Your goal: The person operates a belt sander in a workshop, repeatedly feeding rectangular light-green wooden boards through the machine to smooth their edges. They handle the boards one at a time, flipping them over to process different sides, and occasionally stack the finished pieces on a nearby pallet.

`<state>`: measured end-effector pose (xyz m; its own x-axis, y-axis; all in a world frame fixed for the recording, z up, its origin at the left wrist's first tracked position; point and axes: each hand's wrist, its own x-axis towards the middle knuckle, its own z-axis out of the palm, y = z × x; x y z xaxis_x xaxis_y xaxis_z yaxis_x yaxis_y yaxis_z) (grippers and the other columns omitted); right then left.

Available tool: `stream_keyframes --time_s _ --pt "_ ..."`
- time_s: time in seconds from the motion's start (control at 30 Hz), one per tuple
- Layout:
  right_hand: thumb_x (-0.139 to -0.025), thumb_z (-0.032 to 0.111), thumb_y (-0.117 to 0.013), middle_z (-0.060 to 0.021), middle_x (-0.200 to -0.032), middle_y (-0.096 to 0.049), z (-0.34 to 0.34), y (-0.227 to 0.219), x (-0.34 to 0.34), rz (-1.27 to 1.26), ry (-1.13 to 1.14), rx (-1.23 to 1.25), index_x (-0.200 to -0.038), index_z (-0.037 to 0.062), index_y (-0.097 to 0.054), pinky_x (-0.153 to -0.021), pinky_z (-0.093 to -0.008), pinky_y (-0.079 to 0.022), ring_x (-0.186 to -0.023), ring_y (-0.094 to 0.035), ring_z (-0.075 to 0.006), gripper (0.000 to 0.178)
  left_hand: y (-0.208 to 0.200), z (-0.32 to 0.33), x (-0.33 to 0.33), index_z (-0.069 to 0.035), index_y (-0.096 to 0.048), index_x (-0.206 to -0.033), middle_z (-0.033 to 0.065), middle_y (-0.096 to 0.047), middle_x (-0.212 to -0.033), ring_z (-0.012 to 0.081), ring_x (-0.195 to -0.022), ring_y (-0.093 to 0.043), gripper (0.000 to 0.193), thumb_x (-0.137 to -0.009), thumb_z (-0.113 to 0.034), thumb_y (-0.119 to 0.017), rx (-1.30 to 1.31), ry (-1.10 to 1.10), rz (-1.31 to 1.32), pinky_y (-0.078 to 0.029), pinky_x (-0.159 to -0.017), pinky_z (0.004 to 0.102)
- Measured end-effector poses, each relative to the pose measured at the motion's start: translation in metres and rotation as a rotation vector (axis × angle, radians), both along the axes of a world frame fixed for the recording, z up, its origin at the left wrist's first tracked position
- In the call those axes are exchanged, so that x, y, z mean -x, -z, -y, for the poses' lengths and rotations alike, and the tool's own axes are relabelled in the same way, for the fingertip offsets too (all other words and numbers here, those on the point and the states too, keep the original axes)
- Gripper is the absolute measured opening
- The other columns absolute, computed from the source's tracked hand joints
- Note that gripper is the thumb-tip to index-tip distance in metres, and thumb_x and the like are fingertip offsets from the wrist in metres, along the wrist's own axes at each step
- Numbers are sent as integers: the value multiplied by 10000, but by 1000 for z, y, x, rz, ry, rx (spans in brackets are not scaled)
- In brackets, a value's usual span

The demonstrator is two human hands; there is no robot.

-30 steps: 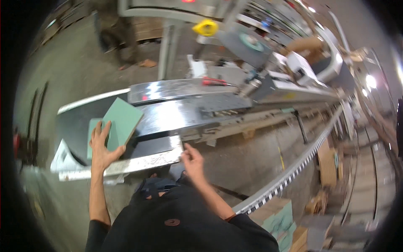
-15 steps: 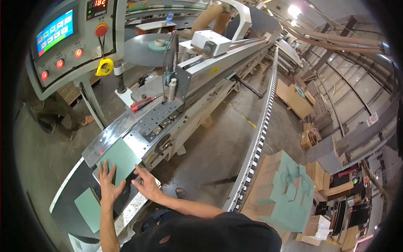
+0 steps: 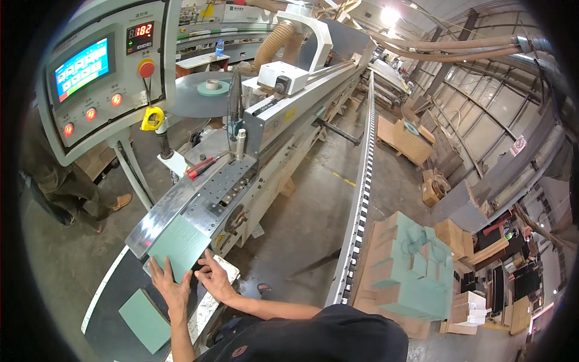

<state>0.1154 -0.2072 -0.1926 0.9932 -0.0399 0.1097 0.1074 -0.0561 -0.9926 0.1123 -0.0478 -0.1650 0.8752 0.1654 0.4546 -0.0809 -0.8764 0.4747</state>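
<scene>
Left grip rests on a green panel — right grip at its edge.

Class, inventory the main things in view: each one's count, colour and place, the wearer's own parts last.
Flat rectangular panels: two, green, one at the hands, one lower left on the black bed
Long metal machine: one, grey and white, centre
Boxy control panel: one, grey and black, upper left
Tape measure: one, yellow, below the control panel's right side
Slim hand tool: one, red-handled, on the machine
Ribbed hose: one, tan, top centre
Long straight rail: one, silver with black-and-white edge, right of the machine
Flat-topped stack: one, green and brown, right
Another person: one, dark trousers, left
Left hand: one, bare, touching the farther panel
Right hand: one, bare, near that panel's right corner
</scene>
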Motion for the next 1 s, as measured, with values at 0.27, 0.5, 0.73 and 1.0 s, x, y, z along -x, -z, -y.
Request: stream_keyframes --time_s 0.27,0.5,0.73,1.0 --pt "-940 115 -727 -142 -1281 -587 -10 6 1 -27 18 -2 -1589 59 -325 -802 -300 -550 -983 -615 -187 766 9 -8 -2 -20 -577 -1393 284 -313 -1609 477 -1470 -319 807 -738 -388 -869 8 26 41 -292 -1162 556" --pt "-915 72 -743 -113 -1160 -570 -9 15 -3 68 -23 112 -1587 58 -328 -743 -296 -534 -900 -554 -176 790 7 -12 2 -34 -563 -1425 285 -319 -1606 450 -1492 -300 823 -736 -370 -862 4 21 -26 -261 -1184 561" --pt "-889 96 -750 -120 -1113 -587 -4 -6 -1 20 -71 165 -1581 15 -306 -697 -287 -518 -875 -563 -186 826 7 -21 24 -44 -571 -1426 234 -414 -1574 384 -1512 -305 728 -791 -303 -814 -10 45 -56 -209 -1206 570" --pt "-897 58 -730 -88 -1127 -600 9 -13 -5 36 -94 152 -1574 40 -341 -698 -253 -501 -851 -561 -139 781 3 -3 17 -38 -574 -1405 270 -443 -1537 414 -1503 -312 690 -791 -240 -815 -53 39 -34 -170 -1196 598"
